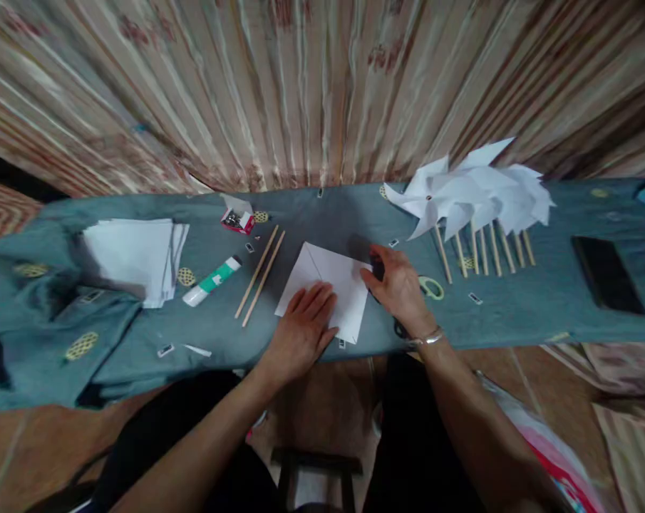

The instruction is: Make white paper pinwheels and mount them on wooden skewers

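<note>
A square white paper sheet [346, 281] with crease or cut lines running in from its corners lies flat on the cloth. My left hand [303, 324] rests flat on its lower left part, fingers stretched out. At the sheet's right corner is my right hand [400, 288], thumb and forefinger apart with a dark gap between them; the thumb is at the paper's edge. Under and beside that hand, a pale green loop handle [432, 288] and a dark loop [400, 328] show, probably scissors, mostly hidden. Two wooden sticks [263, 278] lie left of the sheet.
A glue tube [212, 281], an open small red box of metal pieces [237, 217] and a white paper stack [135, 256] are to the left. Several white paper pinwheels [472, 189] on sticks lie at the right, before a dark phone [608, 274]. A striped curtain [322, 92] hangs behind.
</note>
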`<state>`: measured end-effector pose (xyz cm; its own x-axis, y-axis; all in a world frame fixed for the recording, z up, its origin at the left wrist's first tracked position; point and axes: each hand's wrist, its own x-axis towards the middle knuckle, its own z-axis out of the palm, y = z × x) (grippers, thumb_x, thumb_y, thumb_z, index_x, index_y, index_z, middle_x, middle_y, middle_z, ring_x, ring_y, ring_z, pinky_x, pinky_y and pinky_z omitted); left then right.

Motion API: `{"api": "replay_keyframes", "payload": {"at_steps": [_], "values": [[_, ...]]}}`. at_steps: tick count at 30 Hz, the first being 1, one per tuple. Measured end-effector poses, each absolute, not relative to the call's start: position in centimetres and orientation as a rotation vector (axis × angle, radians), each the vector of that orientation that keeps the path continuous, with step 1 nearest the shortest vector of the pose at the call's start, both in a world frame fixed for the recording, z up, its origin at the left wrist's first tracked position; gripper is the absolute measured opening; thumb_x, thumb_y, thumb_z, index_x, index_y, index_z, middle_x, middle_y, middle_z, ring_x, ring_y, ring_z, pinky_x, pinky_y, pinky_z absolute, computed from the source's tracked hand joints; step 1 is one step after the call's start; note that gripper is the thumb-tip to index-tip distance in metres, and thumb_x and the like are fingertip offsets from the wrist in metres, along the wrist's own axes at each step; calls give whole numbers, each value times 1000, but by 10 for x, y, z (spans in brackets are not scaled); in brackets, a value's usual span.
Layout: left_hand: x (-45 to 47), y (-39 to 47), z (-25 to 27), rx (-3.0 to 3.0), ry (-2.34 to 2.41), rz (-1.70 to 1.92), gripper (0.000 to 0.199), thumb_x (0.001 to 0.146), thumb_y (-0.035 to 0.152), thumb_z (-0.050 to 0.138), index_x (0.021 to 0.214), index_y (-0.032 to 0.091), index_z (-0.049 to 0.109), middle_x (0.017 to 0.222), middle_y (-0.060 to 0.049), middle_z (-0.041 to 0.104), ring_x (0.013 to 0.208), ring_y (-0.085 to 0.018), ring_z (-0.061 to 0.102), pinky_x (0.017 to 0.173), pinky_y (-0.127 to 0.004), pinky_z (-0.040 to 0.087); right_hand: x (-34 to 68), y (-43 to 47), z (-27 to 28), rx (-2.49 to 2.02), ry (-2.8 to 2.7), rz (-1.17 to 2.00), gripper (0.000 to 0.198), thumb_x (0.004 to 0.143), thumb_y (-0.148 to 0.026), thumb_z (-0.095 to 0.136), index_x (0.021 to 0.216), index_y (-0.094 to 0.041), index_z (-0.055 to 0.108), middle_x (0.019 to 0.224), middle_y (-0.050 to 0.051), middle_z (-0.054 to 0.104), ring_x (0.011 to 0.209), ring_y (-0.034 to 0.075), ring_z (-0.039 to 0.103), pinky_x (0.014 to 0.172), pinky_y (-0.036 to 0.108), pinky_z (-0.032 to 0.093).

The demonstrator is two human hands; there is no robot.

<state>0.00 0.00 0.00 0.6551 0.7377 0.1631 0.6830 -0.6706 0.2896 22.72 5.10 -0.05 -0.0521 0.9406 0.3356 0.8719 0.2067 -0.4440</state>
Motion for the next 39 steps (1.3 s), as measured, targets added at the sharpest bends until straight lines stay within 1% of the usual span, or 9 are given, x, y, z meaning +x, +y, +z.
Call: {"api": "replay_keyframes", "payload": {"at_steps": [8,15,18,24,27,30,33,36,39], "values": [[1,2,1,2639,1160,353,50,98,38,48,137,8,50,150,-18,47,144,-30,38,117,-50,33,240,56,-3,-1742,-1899,107,38,88,-27,54,122,-13,62,108,16,72,101,33,62,90,50,51],[1,0,-1,2595,1159,320,52,98,41,46,139,9,48,152,-17,46,146,-30,35,118,-50,31,244,55,-3,-1738,-1934,87,39,87,-21,51,123,-10,61,110,17,71,102,33,61,92,49,50],[1,0,-2,2568,1167,307,54,98,42,47,140,9,46,153,-17,44,147,-29,33,119,-49,28,242,54,-5,-1732,-1908,49,37,89,-20,48,121,-11,63,108,17,71,100,32,61,91,48,50],[0,-3,-1,2509,1143,385,63,97,43,48,149,11,33,155,-18,39,148,-30,30,120,-50,26,235,51,-6,-1674,-1848,-59,35,94,-31,47,119,-14,64,111,16,71,102,31,62,92,48,50],[-4,-2,5,2484,1143,463,61,97,41,48,149,14,31,156,-17,38,149,-30,28,120,-53,25,229,48,-4,-1646,-1824,-54,34,94,-33,48,117,-14,65,109,16,72,101,30,64,91,47,51],[-11,1,15,2446,1184,564,57,98,37,49,148,14,32,154,-18,41,147,-29,32,119,-52,28,216,46,-2,-1595,-1818,3,33,94,-36,48,113,-16,67,107,14,74,99,29,66,90,46,52],[-20,5,27,2403,1224,682,51,97,27,50,143,11,37,146,-18,50,141,-28,40,116,-49,34,194,43,2,-1534,-1836,97,31,95,-37,49,108,-19,70,103,11,75,95,26,68,88,43,53],[-30,10,36,2318,1286,724,40,95,19,50,134,10,48,129,-14,62,125,-26,53,108,-42,44,169,40,11,-1478,-1859,216,29,95,-38,50,104,-21,72,99,8,75,90,23,69,83,38,54],[-39,12,41,2245,1336,643,28,94,15,50,121,12,58,115,-11,68,110,-25,60,98,-40,50,148,41,28,-1468,-1839,312,28,94,-40,53,101,-22,73,97,6,76,86,22,70,79,35,54]]}}
